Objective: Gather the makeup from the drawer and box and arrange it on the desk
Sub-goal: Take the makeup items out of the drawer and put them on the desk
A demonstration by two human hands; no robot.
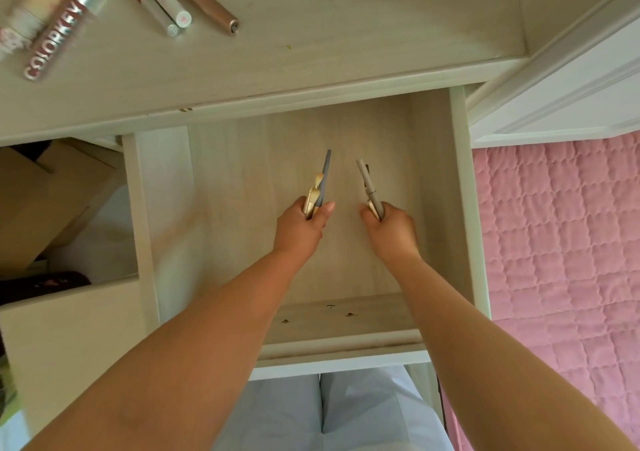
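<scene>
The pale wooden drawer is pulled open below the desk. Both of my hands are inside it. My left hand grips a bundle of slim makeup sticks, one blue-grey and others gold and cream. My right hand grips grey makeup pens that point away from me. The drawer floor around my hands is bare. On the desk at the top left lie several makeup tubes, among them a silver and pink lip gloss tube, two white pens and a rose-gold pencil.
A cardboard box sits under the desk at the left, beside a dark pouch. A pink quilted bedspread fills the right side. White cabinet panels stand at the upper right. My legs are below the drawer front.
</scene>
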